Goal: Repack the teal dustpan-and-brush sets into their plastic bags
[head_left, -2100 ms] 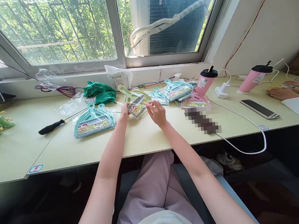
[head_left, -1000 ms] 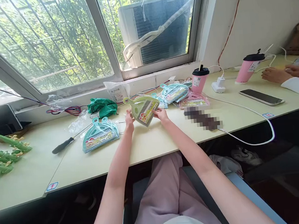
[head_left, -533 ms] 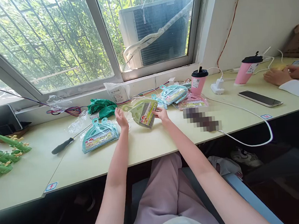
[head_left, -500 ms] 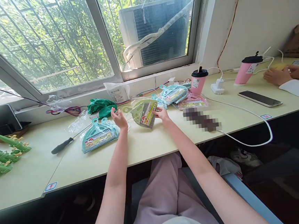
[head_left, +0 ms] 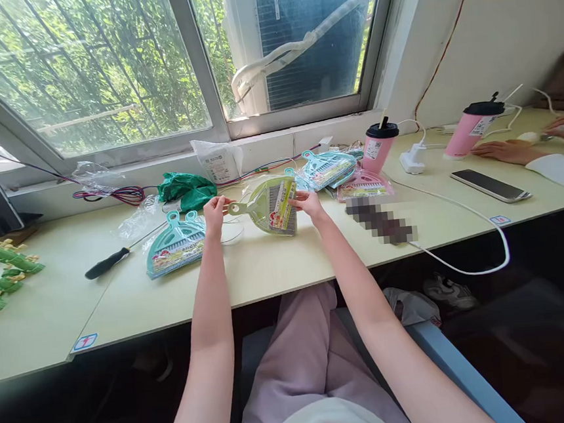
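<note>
A green dustpan and brush set (head_left: pixel 260 208) with a printed label band is held up just above the table between my hands. My right hand (head_left: pixel 310 204) grips its wide right edge, thumb and fingers closed. At the handle end, my left hand (head_left: pixel 214 216) is closed in a pinch; whether it has the handle tip or clear wrapping there is hard to see. Left of it lie wrapped light-blue dustpan sets (head_left: pixel 175 246). More blue sets (head_left: pixel 327 168) and a pink set (head_left: pixel 365 186) lie behind to the right.
A green plastic bag (head_left: pixel 186 191) and a screwdriver (head_left: pixel 107 262) lie to the left. On the right are a pink cup (head_left: pixel 379 147), a white charger (head_left: pixel 412 159), a phone (head_left: pixel 490 185), a blurred-out object with a white cable, and another person's hands (head_left: pixel 508 151).
My left hand has closed at the handle end of the green set. The set has turned so its handle points more directly left. The view has shifted slightly.
</note>
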Tool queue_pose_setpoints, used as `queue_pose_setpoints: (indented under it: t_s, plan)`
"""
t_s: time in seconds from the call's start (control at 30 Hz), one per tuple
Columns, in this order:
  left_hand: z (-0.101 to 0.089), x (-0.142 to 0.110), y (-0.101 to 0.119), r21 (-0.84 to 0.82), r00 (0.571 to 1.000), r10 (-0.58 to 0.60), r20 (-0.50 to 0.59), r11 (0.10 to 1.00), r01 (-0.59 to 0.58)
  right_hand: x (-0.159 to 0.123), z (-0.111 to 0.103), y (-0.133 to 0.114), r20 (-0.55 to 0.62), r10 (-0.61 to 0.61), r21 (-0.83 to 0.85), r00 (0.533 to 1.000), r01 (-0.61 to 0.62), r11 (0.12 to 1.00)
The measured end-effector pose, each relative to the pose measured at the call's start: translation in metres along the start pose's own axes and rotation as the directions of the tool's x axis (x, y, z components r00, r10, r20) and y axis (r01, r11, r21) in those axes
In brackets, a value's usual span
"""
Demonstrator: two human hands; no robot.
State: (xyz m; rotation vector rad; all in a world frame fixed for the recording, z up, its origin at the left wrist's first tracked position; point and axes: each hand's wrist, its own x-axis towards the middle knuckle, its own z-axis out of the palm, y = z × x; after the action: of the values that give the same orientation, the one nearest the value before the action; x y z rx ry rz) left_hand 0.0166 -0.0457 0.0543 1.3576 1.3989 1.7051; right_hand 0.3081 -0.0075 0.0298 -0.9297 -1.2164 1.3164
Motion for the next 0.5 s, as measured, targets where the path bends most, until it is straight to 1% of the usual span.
queue_pose_setpoints:
  t_s: [0.07,0.13,0.23,0.27,0.3,0.33,0.37,0.43,0.5]
  plan:
    - [-0.003,0.000,0.004,-0.026,1.000,-0.011,-0.005,1.000,0.011,-0.001,0.000,-0.001,0.010,-0.005,-0.002,1.000,0.005,1.000]
    - [-0.001,-0.002,0.007,-0.027,0.998,-0.006,0.066,1.000,0.008,-0.002,0.002,-0.001,0.047,0.001,-0.020,0.999,0.000,1.000]
    - [0.006,-0.004,0.008,0.022,0.980,-0.017,0.201,1.000,0.013,-0.005,0.006,-0.001,0.080,0.018,-0.066,0.997,-0.013,0.998]
    - [0.008,-0.005,0.006,0.033,0.976,-0.024,0.217,0.999,0.017,-0.006,0.007,-0.001,0.084,0.020,-0.078,0.996,-0.013,0.997]
    - [0.009,-0.004,0.004,0.035,0.977,-0.030,0.211,0.999,0.023,-0.006,0.007,-0.002,0.085,0.018,-0.083,0.996,-0.011,0.996]
    - [0.008,-0.004,0.002,0.030,0.984,-0.032,0.178,0.999,0.028,-0.007,0.007,-0.003,0.084,0.014,-0.083,0.996,-0.007,0.997]
    - [0.006,-0.002,-0.001,0.022,0.992,-0.038,0.120,0.999,0.036,-0.007,0.006,-0.004,0.075,0.009,-0.078,0.997,-0.003,0.997]
    - [-0.001,0.001,-0.007,-0.001,0.996,-0.077,-0.036,0.997,0.077,-0.007,0.005,-0.006,0.036,-0.006,-0.052,0.999,0.008,0.999]
    - [-0.009,0.006,-0.012,-0.056,0.968,-0.145,-0.205,0.989,0.136,-0.007,0.003,-0.008,-0.043,-0.023,-0.007,0.999,0.023,1.000]
